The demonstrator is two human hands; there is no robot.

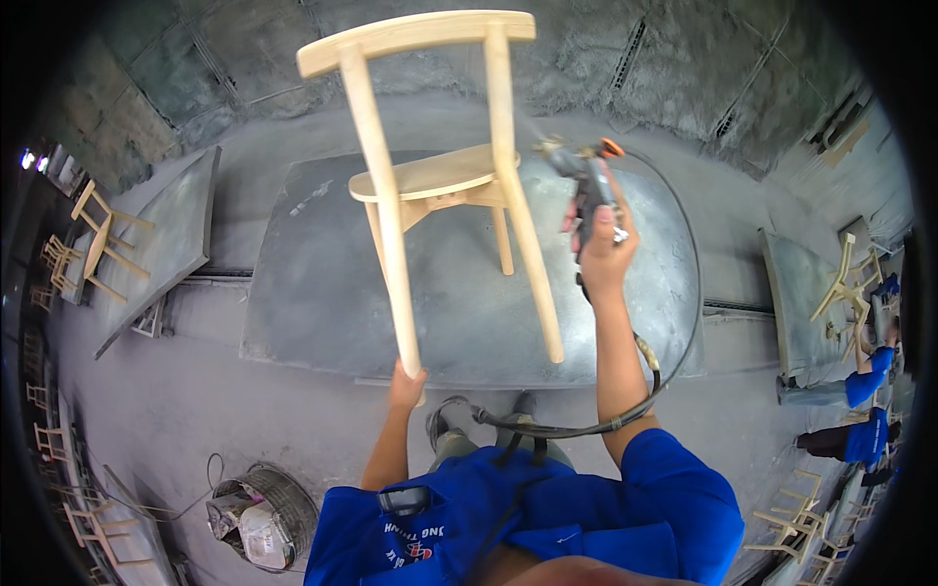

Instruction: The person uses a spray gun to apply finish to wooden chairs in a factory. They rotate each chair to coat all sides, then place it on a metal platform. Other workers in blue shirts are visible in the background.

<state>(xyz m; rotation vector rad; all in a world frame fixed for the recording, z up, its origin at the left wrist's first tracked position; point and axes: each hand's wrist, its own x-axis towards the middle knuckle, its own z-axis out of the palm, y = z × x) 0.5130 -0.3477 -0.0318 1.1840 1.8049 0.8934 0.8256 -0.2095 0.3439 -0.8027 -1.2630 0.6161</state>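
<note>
Chair (430,186) first, since it fills most of what we see: a bare, pale wooden chair, tipped upside down and held up above a grey, overspray-coated worktable (322,293), its backrest rail at the top of the view and its legs slanting down toward us. We judge it is lifted and tilted this way so the underside of the seat and the inner faces of the legs are exposed to the spray, and so nothing rests on the dusty slab. Our left hand (406,383) is closed around the end of the nearest leg, low in the view, carrying the chair from below. Our right hand (601,244) is wrapped tight on the grip of a spray gun (584,174), raised just to the right of the seat, with the nozzle turned toward the chair and a faint mist between the two. A black hose (674,332) loops from the gun down and back to our waist, slack enough to let the arm swing freely. The chair thus sits ahead of and between both hands, touching the left, clear of the right. A paint-spattered bucket (259,513) stands on the floor at lower left.
</note>
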